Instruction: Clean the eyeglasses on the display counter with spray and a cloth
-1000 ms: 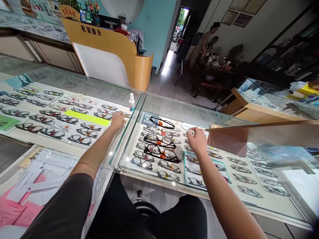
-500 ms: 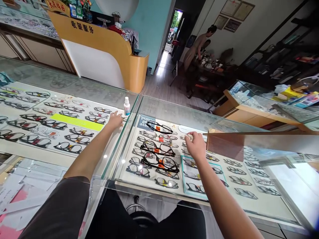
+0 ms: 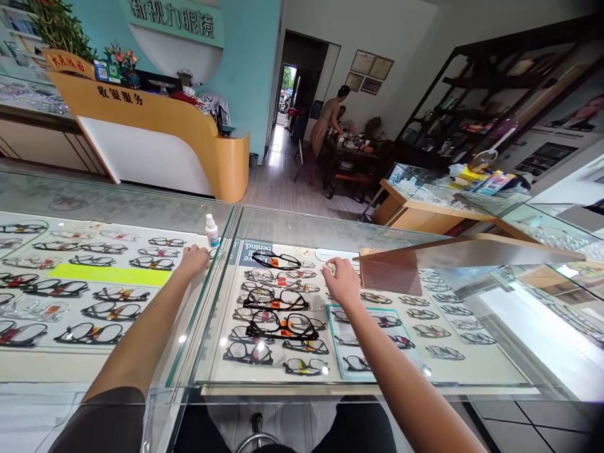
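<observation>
My left hand (image 3: 193,262) rests on the glass counter top, close in front of a small white spray bottle (image 3: 212,232). Its fingers reach forward, and no object shows in them. Over the right-hand section of the glass, my right hand (image 3: 344,281) closes around a small whitish wad (image 3: 329,268), too small to identify surely. Between my hands, black-framed glasses with orange tags lie toward the back (image 3: 277,258), in the middle (image 3: 277,299) and nearer me (image 3: 283,324). More glasses sit in rows beneath the glass.
A wooden board with a ribbed brown face (image 3: 391,272) stands just right of my right hand. A glass seam (image 3: 207,296) divides the counter. Beyond are a wooden cashier desk (image 3: 231,167), another showcase (image 3: 410,217), and a person (image 3: 325,123) bending over a cluttered table.
My view has tilted up and turned slightly right, so the counter sits lower and farther left. Both hands stay at nearly the same places on the glass, the right still gripping the whitish wad.
</observation>
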`<action>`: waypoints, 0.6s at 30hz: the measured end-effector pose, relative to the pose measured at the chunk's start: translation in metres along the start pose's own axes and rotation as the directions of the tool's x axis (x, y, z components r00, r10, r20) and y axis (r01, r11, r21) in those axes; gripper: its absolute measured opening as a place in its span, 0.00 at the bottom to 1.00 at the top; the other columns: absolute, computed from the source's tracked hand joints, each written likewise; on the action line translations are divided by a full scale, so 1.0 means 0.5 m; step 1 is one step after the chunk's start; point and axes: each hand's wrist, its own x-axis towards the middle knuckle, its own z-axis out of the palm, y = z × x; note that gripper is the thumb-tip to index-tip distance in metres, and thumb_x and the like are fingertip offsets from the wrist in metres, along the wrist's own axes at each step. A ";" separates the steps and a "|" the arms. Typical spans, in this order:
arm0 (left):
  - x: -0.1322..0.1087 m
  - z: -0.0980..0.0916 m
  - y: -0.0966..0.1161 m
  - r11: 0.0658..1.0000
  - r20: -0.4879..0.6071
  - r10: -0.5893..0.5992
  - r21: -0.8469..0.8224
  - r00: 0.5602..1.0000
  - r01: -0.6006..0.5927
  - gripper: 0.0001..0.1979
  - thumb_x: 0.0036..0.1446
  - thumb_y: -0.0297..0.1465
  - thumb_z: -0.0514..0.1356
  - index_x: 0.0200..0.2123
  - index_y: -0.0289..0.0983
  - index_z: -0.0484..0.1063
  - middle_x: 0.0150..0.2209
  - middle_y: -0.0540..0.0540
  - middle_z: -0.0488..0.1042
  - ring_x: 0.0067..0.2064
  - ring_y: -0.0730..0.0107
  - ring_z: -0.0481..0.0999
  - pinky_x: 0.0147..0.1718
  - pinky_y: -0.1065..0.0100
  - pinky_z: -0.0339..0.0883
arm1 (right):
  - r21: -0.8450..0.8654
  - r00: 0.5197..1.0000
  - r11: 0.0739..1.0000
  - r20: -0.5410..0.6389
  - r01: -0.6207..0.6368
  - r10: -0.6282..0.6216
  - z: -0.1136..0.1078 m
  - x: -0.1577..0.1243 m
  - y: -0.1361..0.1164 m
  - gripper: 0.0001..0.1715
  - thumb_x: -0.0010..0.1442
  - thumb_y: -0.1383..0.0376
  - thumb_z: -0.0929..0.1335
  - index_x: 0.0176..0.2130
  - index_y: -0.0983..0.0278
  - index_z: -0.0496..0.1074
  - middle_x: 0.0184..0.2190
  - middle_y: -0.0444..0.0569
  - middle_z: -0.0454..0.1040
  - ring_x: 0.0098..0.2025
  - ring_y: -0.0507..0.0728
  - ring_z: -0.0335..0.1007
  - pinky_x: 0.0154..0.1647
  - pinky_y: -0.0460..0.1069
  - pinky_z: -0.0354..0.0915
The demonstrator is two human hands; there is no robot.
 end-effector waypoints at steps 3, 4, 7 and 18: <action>-0.013 -0.006 0.010 1.000 -0.016 -0.001 0.021 1.000 0.001 0.14 0.61 0.24 0.59 0.43 0.35 0.85 0.58 0.26 0.83 0.64 0.35 0.72 0.64 0.41 0.59 | -0.010 1.000 1.000 -0.001 0.000 0.000 -0.003 -0.001 -0.006 0.18 0.73 0.59 0.64 0.55 0.61 0.77 0.52 0.57 0.77 0.54 0.67 0.75 0.54 0.57 0.63; -0.019 -0.008 0.014 1.000 -0.027 0.002 0.027 1.000 -0.002 0.15 0.62 0.24 0.58 0.43 0.36 0.85 0.58 0.26 0.83 0.64 0.35 0.72 0.63 0.41 0.60 | -0.014 1.000 1.000 0.000 -0.002 0.002 -0.004 -0.001 -0.009 0.18 0.73 0.60 0.63 0.55 0.61 0.77 0.53 0.56 0.77 0.54 0.66 0.75 0.54 0.56 0.63; -0.040 -0.012 0.022 0.999 -0.073 0.002 0.041 0.997 0.001 0.16 0.67 0.25 0.55 0.43 0.37 0.85 0.59 0.27 0.82 0.64 0.35 0.71 0.63 0.42 0.60 | -0.019 1.000 1.000 0.012 -0.008 0.008 -0.009 -0.003 -0.015 0.18 0.74 0.60 0.63 0.56 0.61 0.76 0.54 0.56 0.77 0.56 0.66 0.75 0.54 0.56 0.63; -0.159 -0.037 0.019 0.988 -0.187 -0.056 0.133 0.981 0.082 0.24 0.75 0.32 0.47 0.50 0.38 0.85 0.64 0.28 0.78 0.66 0.35 0.69 0.61 0.42 0.61 | 0.019 1.000 1.000 0.026 0.003 -0.003 -0.017 -0.004 -0.029 0.19 0.75 0.60 0.63 0.58 0.62 0.76 0.58 0.60 0.77 0.59 0.68 0.75 0.57 0.57 0.64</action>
